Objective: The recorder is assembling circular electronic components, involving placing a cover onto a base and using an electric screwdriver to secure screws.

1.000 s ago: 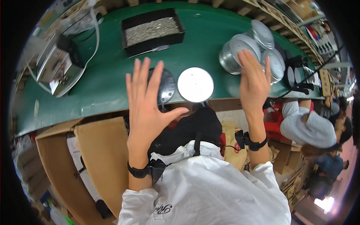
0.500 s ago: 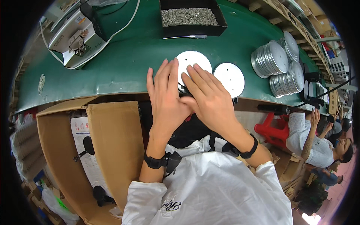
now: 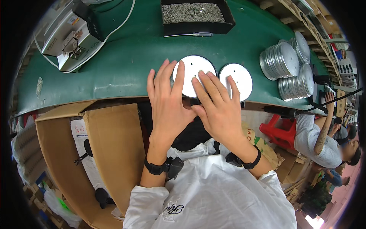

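Note:
Two round metal plates with small holes and dark rims lie side by side at the table's near edge. My left hand (image 3: 166,101) has its fingers stretched along the left side of the nearer-to-middle round plate (image 3: 190,63), the index finger on its face. Spread over the lower right of that same plate is my right hand (image 3: 221,108), fingers apart, the outer ones reaching toward the second round plate (image 3: 242,78). My thumbs come close together below the plate's near edge, where a small dark part shows between them; most of it is hidden.
A black box of small metal screws (image 3: 192,13) stands at the back, a screwdriver (image 3: 202,34) before it. Stacked metal discs (image 3: 280,61) are at right, a silver device (image 3: 72,42) at left. An open cardboard box (image 3: 110,145) sits below left. A person (image 3: 318,137) sits at right.
My right hand's fingers have spread and slid down and right across the plate. More of the plate's face shows, and my left index finger now lies on it.

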`<state>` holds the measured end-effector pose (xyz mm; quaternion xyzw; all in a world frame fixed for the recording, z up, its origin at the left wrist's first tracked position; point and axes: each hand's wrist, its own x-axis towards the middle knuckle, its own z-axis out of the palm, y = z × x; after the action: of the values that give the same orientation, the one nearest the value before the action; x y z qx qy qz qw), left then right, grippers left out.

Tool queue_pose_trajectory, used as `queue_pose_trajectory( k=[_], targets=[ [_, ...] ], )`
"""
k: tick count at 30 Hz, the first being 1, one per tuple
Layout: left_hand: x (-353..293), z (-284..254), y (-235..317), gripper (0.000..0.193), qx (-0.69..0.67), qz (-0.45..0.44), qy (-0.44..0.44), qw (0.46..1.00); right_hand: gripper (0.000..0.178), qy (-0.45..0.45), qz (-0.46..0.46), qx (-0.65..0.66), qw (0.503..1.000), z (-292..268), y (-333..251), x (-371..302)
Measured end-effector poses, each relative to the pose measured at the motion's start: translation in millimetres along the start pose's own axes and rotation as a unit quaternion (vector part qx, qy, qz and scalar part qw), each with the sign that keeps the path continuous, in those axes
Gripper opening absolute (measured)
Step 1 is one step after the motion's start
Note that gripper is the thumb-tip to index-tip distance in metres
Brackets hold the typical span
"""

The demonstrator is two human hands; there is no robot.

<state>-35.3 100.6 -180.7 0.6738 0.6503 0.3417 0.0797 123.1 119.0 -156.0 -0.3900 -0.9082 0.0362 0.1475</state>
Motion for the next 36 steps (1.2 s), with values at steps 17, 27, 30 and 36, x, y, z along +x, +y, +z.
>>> queue_pose_trajectory(
  k=[17, 27, 30, 36],
  targets=[
    [56, -54, 41, 0.072, -0.131, 0.009, 0.042, 0.99, 0.031, 0.557, 0.148, -0.026, 0.817, -56, 93, -74],
    [244, -59, 60, 0.022, 0.158, 0.026, -0.279, 0.947, 0.052, 0.481, 0.46, 0.356, 0.656, -5, 232, -259],
    [249, -63, 65, 0.014, 0.091, 0.031, -0.307, 0.947, 0.053, 0.399, 0.496, 0.226, 0.737, -22, 225, -256],
    [245, -64, 77, 0.016, 0.025, 0.022, -0.128, 0.991, 0.042, 0.345, 0.363, 0.488, 0.715, -59, 189, -207]
  ],
)
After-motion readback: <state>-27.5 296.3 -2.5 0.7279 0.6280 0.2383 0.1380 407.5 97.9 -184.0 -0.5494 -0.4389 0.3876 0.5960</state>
